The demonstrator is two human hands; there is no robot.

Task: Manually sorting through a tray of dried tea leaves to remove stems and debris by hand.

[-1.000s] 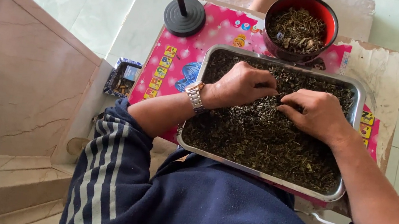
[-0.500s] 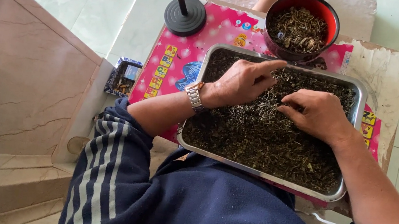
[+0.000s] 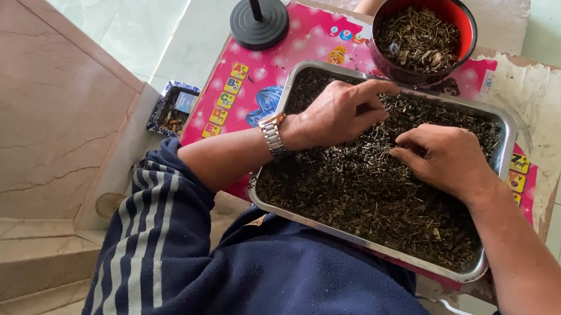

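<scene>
Two bare hands work in a shallow metal tray (image 3: 499,146) filled with dark dried leaves (image 3: 365,203), which sits at the near edge of a low table, just above the person's navy striped sleeves. The left hand (image 3: 338,112), a metal watch (image 3: 272,133) on its wrist, lies palm down on the leaves with its fingers stretched loosely forward, grasping nothing that shows. The right hand (image 3: 446,157) is beside it, fingers curled inward with the tips pinched together; whether a piece is caught between them cannot be told. The step in hand looks like sorting, picking through the leaves piece by piece. The next move would call for a fine fingertip grip and a light touch, so the rest of the heap stays in the tray. Beyond the tray, touching its far rim, stands a red bowl (image 3: 466,21) holding more dried leaves, on a pink picture mat (image 3: 254,91). A black round stand base (image 3: 260,22) sits at the mat's far left corner.
</scene>
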